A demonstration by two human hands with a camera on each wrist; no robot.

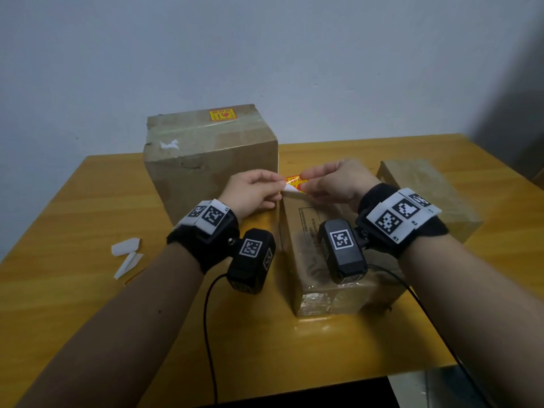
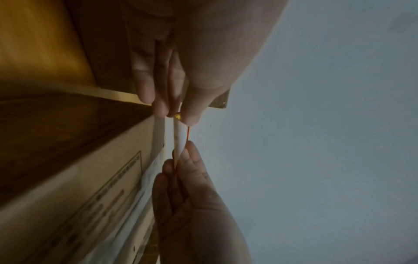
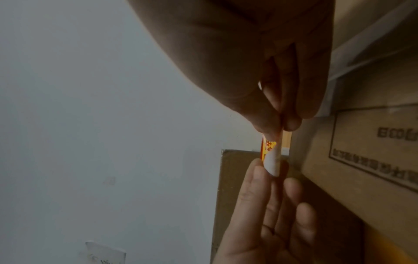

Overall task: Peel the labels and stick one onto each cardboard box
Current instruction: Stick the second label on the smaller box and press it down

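Fingers at centre frame: my left hand [image 1: 255, 192] pinches the white backing [image 1: 290, 189] while my right hand [image 1: 332, 184] pinches the yellow-and-red label [image 1: 296, 182], above the middle cardboard box [image 1: 306, 278]. Featherlight, floppy, sticky, I judge; best held by an edge.

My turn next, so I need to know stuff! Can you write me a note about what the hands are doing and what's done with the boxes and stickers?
Left hand: pinching the white backing paper, peeling it off.
Right hand: pinching the yellow and red sticker.
Both are held just above the middle box.
Done: the tall box has a sticker on top. Two peeled backing scraps lie on the table.
Left: finish peeling, stick this one on a bare box. No sticker shows on the middle box or the right box.
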